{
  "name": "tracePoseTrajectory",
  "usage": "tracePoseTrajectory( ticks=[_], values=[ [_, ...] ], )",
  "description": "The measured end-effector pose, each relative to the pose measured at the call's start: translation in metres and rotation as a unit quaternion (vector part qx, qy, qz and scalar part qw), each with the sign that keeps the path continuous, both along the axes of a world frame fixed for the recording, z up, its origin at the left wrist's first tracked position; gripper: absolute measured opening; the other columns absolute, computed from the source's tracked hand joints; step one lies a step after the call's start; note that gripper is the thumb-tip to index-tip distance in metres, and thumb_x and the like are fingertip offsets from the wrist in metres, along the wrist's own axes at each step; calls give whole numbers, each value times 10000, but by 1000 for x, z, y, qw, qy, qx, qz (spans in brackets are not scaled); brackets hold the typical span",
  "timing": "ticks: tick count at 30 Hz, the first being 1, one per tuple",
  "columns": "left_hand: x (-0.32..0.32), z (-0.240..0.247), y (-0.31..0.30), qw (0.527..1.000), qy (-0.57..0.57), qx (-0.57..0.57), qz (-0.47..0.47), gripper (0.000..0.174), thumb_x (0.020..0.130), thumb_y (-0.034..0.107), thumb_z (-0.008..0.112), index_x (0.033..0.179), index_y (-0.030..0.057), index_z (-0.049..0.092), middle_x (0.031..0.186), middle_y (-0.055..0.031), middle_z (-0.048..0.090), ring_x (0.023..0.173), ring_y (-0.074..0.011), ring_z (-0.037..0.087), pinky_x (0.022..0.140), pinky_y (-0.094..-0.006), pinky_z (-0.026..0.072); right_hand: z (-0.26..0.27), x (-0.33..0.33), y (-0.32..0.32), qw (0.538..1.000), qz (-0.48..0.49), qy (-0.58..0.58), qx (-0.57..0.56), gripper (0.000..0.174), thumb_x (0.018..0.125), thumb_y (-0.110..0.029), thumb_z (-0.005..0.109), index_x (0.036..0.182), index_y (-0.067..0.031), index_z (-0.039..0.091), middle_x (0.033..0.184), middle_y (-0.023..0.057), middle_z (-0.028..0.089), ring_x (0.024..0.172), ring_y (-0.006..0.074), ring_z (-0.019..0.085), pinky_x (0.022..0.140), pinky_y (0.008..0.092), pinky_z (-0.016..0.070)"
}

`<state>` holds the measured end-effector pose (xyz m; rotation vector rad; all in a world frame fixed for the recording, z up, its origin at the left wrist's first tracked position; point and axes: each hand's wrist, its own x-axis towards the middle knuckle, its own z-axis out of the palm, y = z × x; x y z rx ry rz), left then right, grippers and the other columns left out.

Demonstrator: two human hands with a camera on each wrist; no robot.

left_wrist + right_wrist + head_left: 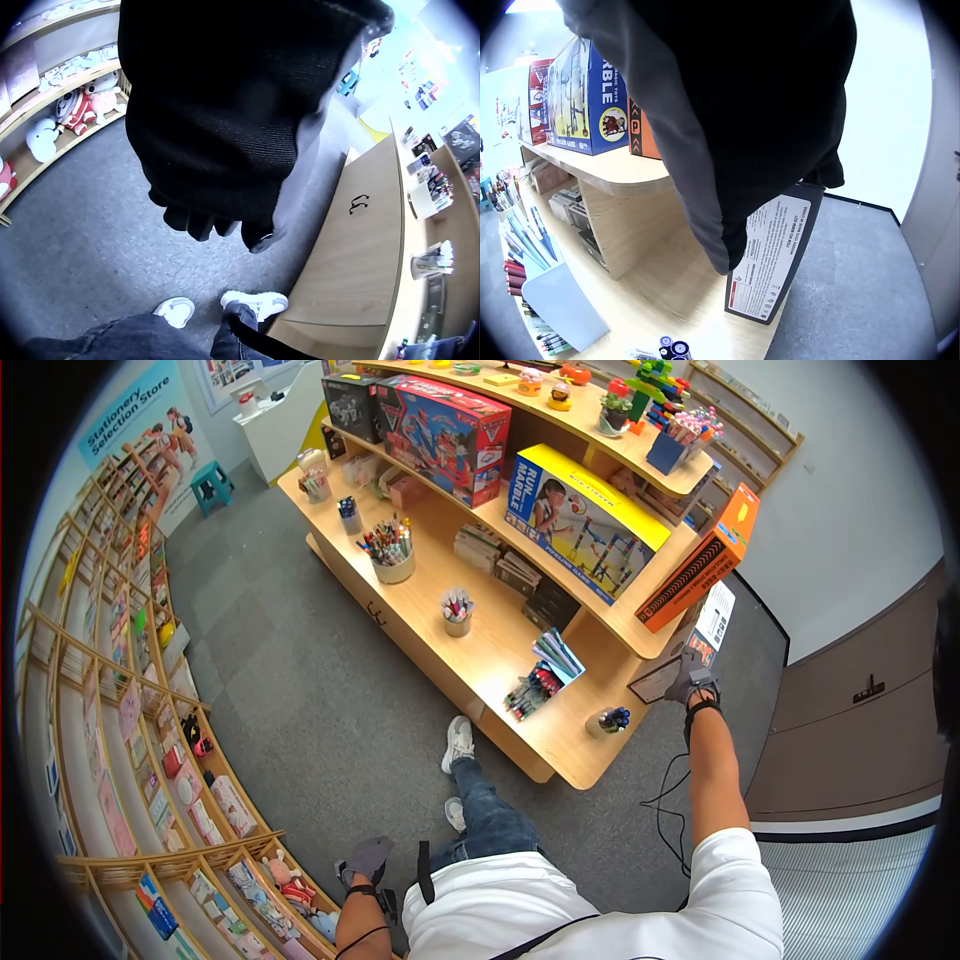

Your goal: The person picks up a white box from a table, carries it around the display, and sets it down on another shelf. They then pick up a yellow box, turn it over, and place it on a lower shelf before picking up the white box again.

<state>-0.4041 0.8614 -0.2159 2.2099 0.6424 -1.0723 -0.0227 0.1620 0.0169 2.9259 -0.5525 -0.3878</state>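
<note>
My gloved right hand (pixel 692 678) grips a toy box (pixel 776 255) at the end of the display unit. In the right wrist view the thumb side lies over the box's white printed label, while the far fingers are partly hidden. The box stands tilted at the corner of the lower shelf, dark along its edges. My gloved left hand (pixel 368 858) hangs beside my body over the floor and holds nothing. Its fingertips (pixel 199 225) point down, loosely bent, in the left wrist view.
An orange box (pixel 700 565) and a yellow-blue marble run box (pixel 585 525) stand on the shelf above. Pen cups, including one with dark pens (pixel 608 721), and a light-blue pen holder (pixel 566 304) line the lower shelf. Curved wall shelves (pixel 130 690) run along the left.
</note>
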Motion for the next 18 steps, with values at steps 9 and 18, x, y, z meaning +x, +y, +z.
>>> tracePoseTrajectory(
  ticks=[9, 18],
  values=[
    [11, 6, 2, 1000, -17, 4, 2, 575, 1001, 496, 514, 1350, 88, 719, 1451, -185, 662, 1360, -410, 596, 1138, -455, 467, -10, -1, -10, 999, 35, -26, -9, 1315, 542, -337, 1018, 1622, -52, 324, 1548, 223, 514, 1317, 398, 633, 1085, 459, 565],
    [10, -1, 8, 999, -44, 0, 8, 550, 988, 506, 538, 1290, 98, 749, 1391, -178, 699, 1307, -418, 630, 1111, -449, 489, 2, 1, -2, 999, 39, -20, 1, 1158, 625, -330, 963, 1586, -49, 381, 1424, 233, 629, 1224, 411, 695, 1010, 466, 597]
  ],
)
